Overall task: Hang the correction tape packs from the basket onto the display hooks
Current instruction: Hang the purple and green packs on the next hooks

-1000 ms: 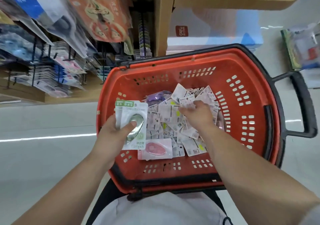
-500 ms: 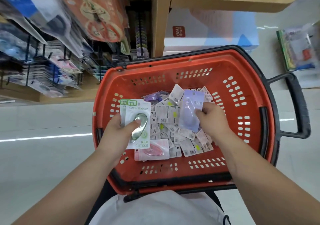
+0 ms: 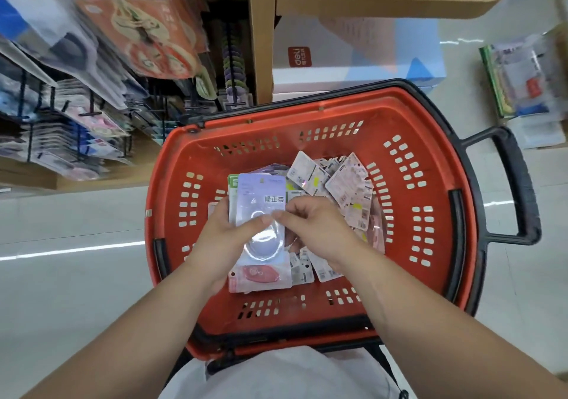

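Head view: both hands work over the red basket, which sits in front of the person's lap. The left hand grips a small stack, thumb laid across the face and fingers curled behind. On top is a lavender correction tape pack, with the edge of a green pack showing behind it. The right hand pinches the lavender pack's right side between thumb and forefinger, the other fingers loosely curled. A pink pack lies face up in the basket just below the hands, and the loose packs are heaped mostly face down toward the far right wall. The display hooks stand off to the left, well apart from the hands, and already carry stock.

The risks, as I judge them:
- The glossy blister faces may slide on each other, so the stack could fan out or drop back into the basket.
- If the hang holes are not lined up, threading two packs together may snag.
- The hooks look blurred and crowded, so a pack could land on the wrong peg.
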The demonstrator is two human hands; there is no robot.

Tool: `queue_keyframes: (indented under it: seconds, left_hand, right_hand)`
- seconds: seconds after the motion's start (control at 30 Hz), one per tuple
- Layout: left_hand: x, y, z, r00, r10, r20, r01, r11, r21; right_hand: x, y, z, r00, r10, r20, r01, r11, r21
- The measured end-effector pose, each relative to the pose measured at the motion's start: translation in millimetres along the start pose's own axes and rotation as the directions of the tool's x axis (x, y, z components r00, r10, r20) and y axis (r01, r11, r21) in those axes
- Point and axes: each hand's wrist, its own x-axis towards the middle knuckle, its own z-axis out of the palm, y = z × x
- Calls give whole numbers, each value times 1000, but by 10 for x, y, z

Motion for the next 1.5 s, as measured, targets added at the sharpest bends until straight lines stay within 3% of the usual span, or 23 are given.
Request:
queue_keyframes:
  seconds: [0.07,0.17,0.33,0.43,0.5,0.6,0.67,0.77,0.83,0.9,0.97,1.23,1.37,1.43,1.5]
  left_hand:
    - [71,-43,-92,997,-16,-77,15,1000,-8]
    - [119,-72,-254,987,-16,-163,15,1000,-9]
    - [50,-62,-434,973,13,-232,-12,1000,5]
    - [-4,-63,-466,969,12,-246,-12,1000,1]
    - [-13,-65,-459,969,4,-247,-6,1000,-10]
    - [5,-68,-419,974,-1,-228,-5,1000,-22]
    - [20,-65,-379,979,4,-204,-7,1000,-18]
    - [30,-30,-283,990,12,-140,-12,1000,4]
    - [30,-10,-205,992,16,-128,-14,1000,12]
    - [23,5,-113,994,14,-109,-13,1000,9]
    - [15,21,-16,996,0,-90,-3,999,-37]
    - [70,-67,165,999,-42,13,43,997,-65]
    - [196,-110,89,997,-79,-25,78,996,-33]
    - [262,-124,1,993,-93,-69,91,995,-35]
    - [314,-153,-89,990,-93,-107,90,995,-30]
  right_hand:
    - [194,65,-46,991,-41,-126,33,998,-61]
    - [599,244,-249,944,-92,-316,-44,917,-396]
    - [1035,501,-407,943,-100,-318,-198,600,-775]
    - [1071,456,-439,924,-171,-341,-222,486,-845]
    - [1035,445,-484,909,-286,-303,-148,457,-877]
    - [880,497,-597,830,-483,-278,25,531,-847]
    - [726,441,-670,817,-495,-296,142,669,-730]
    - [409,252,-644,885,-338,-319,186,887,-423]
    - [190,145,-551,929,-225,-294,188,971,-149]
    - [17,78,-440,962,-118,-245,152,980,127]
    - [-89,61,-331,977,-73,-202,123,960,250]
    - [-112,146,73,960,-140,-241,169,980,102]
    - [94,189,-55,941,-15,-337,71,985,156]
    - [362,327,-276,891,15,-454,-3,1000,28]
    - [618,457,-523,874,60,-483,-180,962,-205]
